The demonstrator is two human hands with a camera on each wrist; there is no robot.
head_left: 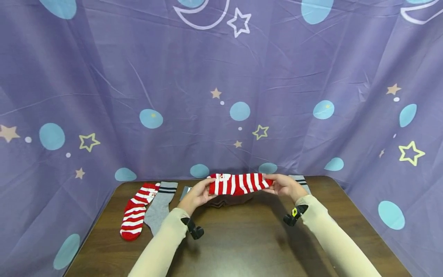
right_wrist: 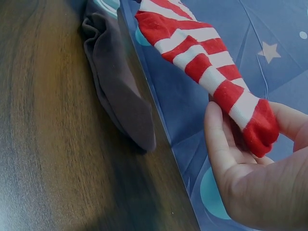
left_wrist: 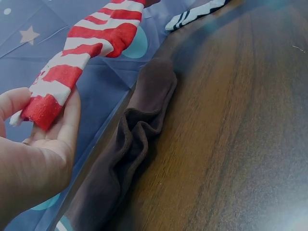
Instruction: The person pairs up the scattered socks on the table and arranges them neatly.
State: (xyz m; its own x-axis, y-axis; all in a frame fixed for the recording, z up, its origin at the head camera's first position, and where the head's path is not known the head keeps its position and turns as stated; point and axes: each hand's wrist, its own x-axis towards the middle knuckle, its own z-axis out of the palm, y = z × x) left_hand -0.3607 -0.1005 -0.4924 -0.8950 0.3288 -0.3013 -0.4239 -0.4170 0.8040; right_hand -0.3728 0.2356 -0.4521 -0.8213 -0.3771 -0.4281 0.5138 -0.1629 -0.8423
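A red-and-white striped sock (head_left: 238, 184) with a Santa figure near its cuff is stretched sideways above the back of the table. My left hand (head_left: 199, 195) pinches the cuff end between thumb and fingers. At the other end, my right hand (head_left: 285, 186) holds the red toe (right_wrist: 262, 130), with fingers beneath it. Below the held sock lies a dark brown sock (left_wrist: 103, 175), bunched in its middle, along the table's back edge; in the head view it is mostly hidden.
On the wooden table's (head_left: 235, 238) left side lie another striped sock (head_left: 134, 213) and a grey sock (head_left: 160, 207) with dark bands. Another grey banded sock (head_left: 300, 180) sits at the back right, partly behind my right hand. A purple patterned curtain (head_left: 194, 127) hangs behind.
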